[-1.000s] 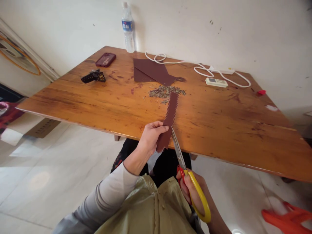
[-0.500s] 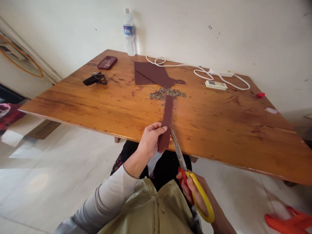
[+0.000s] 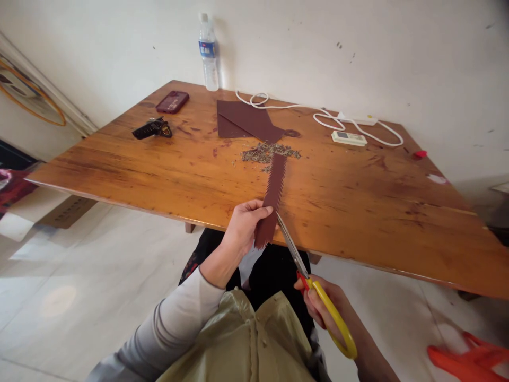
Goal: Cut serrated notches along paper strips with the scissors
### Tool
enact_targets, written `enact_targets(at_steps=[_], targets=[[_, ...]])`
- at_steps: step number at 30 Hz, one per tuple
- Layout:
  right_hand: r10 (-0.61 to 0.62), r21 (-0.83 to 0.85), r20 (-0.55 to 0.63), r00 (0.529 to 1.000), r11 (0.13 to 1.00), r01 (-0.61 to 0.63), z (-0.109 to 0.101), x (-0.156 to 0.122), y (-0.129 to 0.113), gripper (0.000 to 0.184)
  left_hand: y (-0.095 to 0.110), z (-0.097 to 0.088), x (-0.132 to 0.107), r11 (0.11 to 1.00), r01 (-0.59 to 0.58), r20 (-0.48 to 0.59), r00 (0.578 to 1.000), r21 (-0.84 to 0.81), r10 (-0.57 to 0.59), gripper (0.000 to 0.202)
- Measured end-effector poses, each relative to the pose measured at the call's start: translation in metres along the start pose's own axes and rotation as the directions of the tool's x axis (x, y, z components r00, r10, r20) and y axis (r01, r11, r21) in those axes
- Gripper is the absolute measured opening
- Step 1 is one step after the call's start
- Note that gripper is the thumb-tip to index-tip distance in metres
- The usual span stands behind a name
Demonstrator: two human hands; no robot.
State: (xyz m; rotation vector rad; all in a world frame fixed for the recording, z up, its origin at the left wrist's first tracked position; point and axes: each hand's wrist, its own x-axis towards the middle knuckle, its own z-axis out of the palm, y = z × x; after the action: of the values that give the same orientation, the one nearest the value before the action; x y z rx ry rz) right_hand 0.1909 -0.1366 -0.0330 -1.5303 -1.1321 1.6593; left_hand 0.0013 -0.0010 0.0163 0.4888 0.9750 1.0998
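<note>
My left hand (image 3: 242,228) pinches a long maroon paper strip (image 3: 274,188) with zigzag edges, holding it over the front edge of the wooden table (image 3: 131,164). In my right hand (image 3: 324,310) are scissors (image 3: 314,289) with yellow and red handles. Their blades point up at the strip's right edge, just beside my left fingers. A heap of small paper cuttings (image 3: 268,152) lies on the table beyond the strip's far end. Behind it lie folded maroon paper sheets (image 3: 244,119).
On the table are a water bottle (image 3: 208,52) by the wall, a maroon phone (image 3: 172,101), a black object (image 3: 151,128), a white cable (image 3: 318,114) with a power strip (image 3: 358,120), a white remote (image 3: 350,138) and a small red item (image 3: 419,154). An orange thing (image 3: 467,358) lies on the floor at right.
The scissors have tilted a little and my right hand has moved slightly rightward and down. The strip and my left hand have hardly moved.
</note>
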Motion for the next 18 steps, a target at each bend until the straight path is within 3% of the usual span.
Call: enact_targets(at_steps=[7,18], targets=[[0.010,0.028,0.010,1.000,1.000,-0.010,-0.003,-0.001,-0.005,0.064,0.000,-0.001,0.000,0.999,0.002,0.017,1.000,0.049,-0.003,0.021],[-0.009,0.017,-0.035,0.999,1.000,0.010,-0.005,-0.001,0.012,0.058,0.001,-0.002,0.001,0.999,0.002,0.037,0.999,0.041,-0.003,0.020]])
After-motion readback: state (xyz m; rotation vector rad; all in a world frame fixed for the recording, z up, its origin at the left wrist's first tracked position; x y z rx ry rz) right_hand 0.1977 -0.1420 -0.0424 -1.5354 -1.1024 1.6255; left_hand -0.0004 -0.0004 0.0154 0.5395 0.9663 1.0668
